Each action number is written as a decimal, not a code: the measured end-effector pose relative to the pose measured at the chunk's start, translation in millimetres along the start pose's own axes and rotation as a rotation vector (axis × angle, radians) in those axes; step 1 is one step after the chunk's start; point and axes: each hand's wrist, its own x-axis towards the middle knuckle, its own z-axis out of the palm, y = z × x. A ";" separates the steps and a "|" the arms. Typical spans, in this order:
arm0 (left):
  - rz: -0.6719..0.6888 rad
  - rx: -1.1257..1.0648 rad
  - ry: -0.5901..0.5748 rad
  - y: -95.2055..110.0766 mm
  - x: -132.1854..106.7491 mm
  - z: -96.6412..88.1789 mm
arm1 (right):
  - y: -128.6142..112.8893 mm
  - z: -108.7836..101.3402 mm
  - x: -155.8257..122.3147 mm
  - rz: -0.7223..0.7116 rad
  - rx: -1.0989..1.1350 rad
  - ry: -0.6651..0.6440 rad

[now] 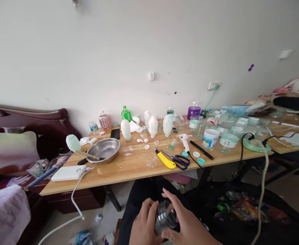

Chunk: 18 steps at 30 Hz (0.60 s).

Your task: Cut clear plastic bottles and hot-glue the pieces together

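Over my lap, below the table's front edge, my left hand (pixel 144 223) and my right hand (pixel 181 217) are wrapped round a clear plastic bottle piece (pixel 164 215) with ribbed walls. The left fingers curl over its left side; the right thumb and fingers press its right side. Its lower part is hidden by my hands. On the table just beyond lie a yellow utility knife (pixel 165 160), dark blue scissors (pixel 178 160) and a clear cut bottle piece (pixel 151 161). A white hot glue gun (pixel 185 142) and a black marker (pixel 201 150) are further right.
White egg-like shapes (pixel 153 126) stand mid-table. A metal bowl (pixel 103 149) and a white power bank (pixel 68 173) with a trailing cable sit at left. Several clear bottles (pixel 228 139), a tub (pixel 210 138) and a green power strip (pixel 256 144) crowd the right. A rubbish bag (pixel 231 234) stands below.
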 end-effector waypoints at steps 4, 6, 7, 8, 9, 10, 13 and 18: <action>-0.005 -0.020 -0.106 9.7 3.2 -9.5 | -22.7 1.0 4.6 0.127 -0.032 -0.030; -0.079 -0.130 -0.180 15.5 6.0 -16.6 | -27.0 -0.1 5.2 0.064 -0.050 -0.044; -0.108 -0.161 -0.212 17.7 7.1 -19.9 | -26.5 -0.2 5.0 0.006 -0.052 -0.060; -0.125 -0.171 -0.240 19.5 8.1 -22.6 | -24.8 0.3 4.8 -0.048 -0.050 -0.073; -0.131 -0.160 -0.262 20.9 8.6 -24.4 | -22.3 1.6 4.5 -0.086 -0.047 -0.081; -0.134 -0.136 -0.276 22.0 8.9 -25.0 | -19.5 4.1 4.2 -0.100 -0.049 -0.084; -0.191 -0.081 -0.277 24.4 8.5 -19.7 | -12.4 17.3 4.3 -0.028 -0.122 -0.018; -0.196 -0.152 -0.186 22.6 6.9 0.0 | -4.6 37.4 9.0 -0.014 -0.266 0.197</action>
